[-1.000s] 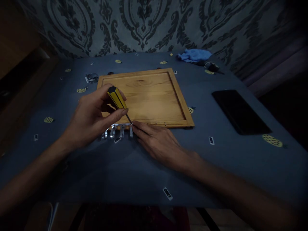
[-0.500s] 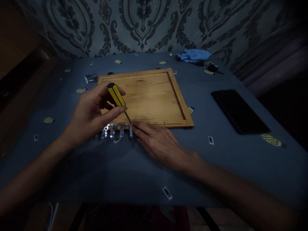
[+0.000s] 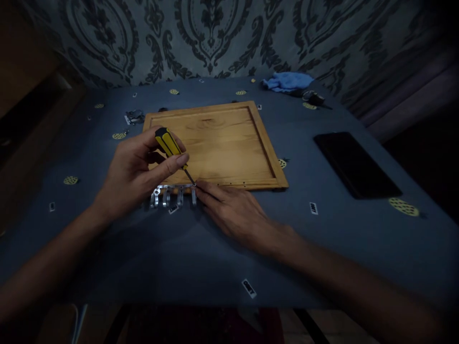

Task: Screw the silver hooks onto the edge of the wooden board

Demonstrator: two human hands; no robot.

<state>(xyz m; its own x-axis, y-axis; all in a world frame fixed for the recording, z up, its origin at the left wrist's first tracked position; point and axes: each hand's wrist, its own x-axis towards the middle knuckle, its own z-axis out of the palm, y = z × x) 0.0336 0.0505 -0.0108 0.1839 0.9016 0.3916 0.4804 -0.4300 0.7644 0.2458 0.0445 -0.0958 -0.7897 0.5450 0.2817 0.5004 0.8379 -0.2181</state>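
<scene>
- Yellow and black, the screwdriver [image 3: 169,144] is grasped by its handle in the grip of the left hand [image 3: 134,167], tilted, its tip meeting the rightmost of the metal hooks [image 3: 167,197].
- Beside that tip, the right hand [image 3: 234,212] lies low with its fingers extended against the panel's near edge; whether its grip pinches anything, I cannot tell.
- Silvery and curved, the hooks sit in a row along the left part of that edge, jutting toward the person.
- Framed in pale brown wood, the panel [image 3: 222,143] lies flat on the counter [image 3: 179,263], small dark holes dotting its near edge to the right.
- Dull blue-grey covers the counter, printed with yellow pineapples and little lettered labels.
- Loose metal pieces [image 3: 135,116] lie just beyond the panel's far left corner.
- Well to the right rests a black, flat device [image 3: 356,165]; farther back, a crumpled blue cloth [image 3: 289,81] lies near a small dark object [image 3: 314,98].
- Behind rises a grey surface with dark damask patterning [image 3: 211,33], brown wooden furniture [image 3: 28,57] at left, purplish fabric [image 3: 423,102] at right, all dimly lit.
</scene>
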